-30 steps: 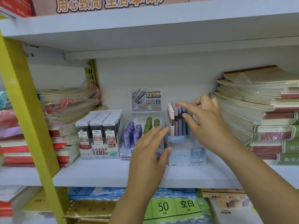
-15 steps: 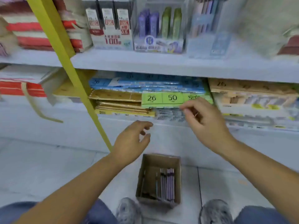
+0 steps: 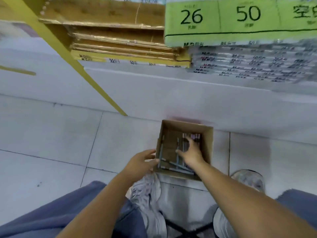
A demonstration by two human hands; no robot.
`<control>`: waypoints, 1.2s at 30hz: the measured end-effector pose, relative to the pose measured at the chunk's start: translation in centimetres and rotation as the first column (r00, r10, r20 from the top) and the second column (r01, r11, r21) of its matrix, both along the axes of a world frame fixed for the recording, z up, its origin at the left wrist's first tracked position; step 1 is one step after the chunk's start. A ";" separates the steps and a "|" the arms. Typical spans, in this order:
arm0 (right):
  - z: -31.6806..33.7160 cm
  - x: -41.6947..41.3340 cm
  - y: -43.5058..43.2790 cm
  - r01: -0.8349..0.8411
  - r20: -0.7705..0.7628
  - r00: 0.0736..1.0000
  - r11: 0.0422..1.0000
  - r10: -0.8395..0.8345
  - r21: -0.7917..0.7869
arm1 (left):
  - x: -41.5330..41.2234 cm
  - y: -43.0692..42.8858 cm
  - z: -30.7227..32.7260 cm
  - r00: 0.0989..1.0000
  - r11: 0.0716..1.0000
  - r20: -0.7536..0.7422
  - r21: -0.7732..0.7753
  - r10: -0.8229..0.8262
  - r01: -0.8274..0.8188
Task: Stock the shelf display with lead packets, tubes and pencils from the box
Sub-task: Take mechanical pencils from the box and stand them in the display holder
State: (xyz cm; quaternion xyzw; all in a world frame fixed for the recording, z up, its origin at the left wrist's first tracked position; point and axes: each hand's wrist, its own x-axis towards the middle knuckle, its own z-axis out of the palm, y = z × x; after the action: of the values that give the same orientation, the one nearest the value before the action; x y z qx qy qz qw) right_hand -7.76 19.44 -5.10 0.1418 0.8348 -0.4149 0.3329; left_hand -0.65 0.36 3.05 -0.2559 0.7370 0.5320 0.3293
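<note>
I am looking straight down at the floor [image 3: 51, 134], where the box [image 3: 207, 145] sits open just in front of the white shelf base [image 3: 171, 93] and between my two shoes. The left shoe [image 3: 147, 191] touches the box's near corner; the right shoe [image 3: 248, 179] is a little apart from it. My right hand [image 3: 193, 152] is down inside the box, palm down, thumb stuck out to the left and fingers spread flat across the pencils [image 3: 161, 150]. It lies on them with nothing closed in its grasp, as far as I can see. The pencils lie on the bottom of the box: one grey one along the left wall, a few more running lengthwise under my palm, several crossed loosely at the near end, and a row with purple ends [image 3: 194, 136] at the far end just beyond my fingertips. My left hand [image 3: 140, 163] is outside the box at its left wall, fingers fairly straight and relaxed, their tips against the cardboard, holding nothing. Above, blurred, are a yellow post [image 3: 68, 54], a stack of brown packs [image 3: 120, 35] and a green pack [image 3: 240, 19] printed 26 and 50.
</note>
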 end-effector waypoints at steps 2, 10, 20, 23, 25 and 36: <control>-1.0 0.1 -0.5 0.096 -0.034 0.995 0.994 -0.094 0.051 | 0.3 -0.2 0.2 0.998 0.993 -0.002 0.103 0.059 -0.059; -3.7 0.6 -1.7 0.131 -0.140 0.985 0.969 -0.103 0.211 | 0.6 -0.8 -0.8 0.999 0.993 -0.030 0.114 0.040 -0.036; -5.1 -0.2 -1.8 -0.055 -0.135 0.986 0.960 0.095 0.273 | 1.0 -1.2 -1.8 0.999 0.992 -0.007 0.117 0.047 -0.046; -5.2 -0.4 -1.7 -0.068 -0.135 0.985 0.961 0.107 0.269 | 1.0 -1.3 -1.9 0.999 0.993 -0.008 0.111 0.047 -0.046; -5.2 -0.6 -1.6 -0.080 -0.128 0.985 0.960 0.118 0.269 | 1.0 -1.3 -2.0 0.998 0.993 -0.005 0.106 0.056 -0.055; -5.1 -0.5 -1.7 -0.126 -0.104 0.982 0.951 0.161 0.283 | 1.2 -1.2 -2.2 0.996 0.989 -0.008 0.114 0.092 -0.090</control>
State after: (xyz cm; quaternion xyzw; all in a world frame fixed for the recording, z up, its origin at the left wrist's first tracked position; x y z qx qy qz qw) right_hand -8.31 17.78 -10.16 0.0992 0.9117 -0.2776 0.2862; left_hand 0.52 -0.82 0.86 -0.2667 0.6953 0.5890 0.3138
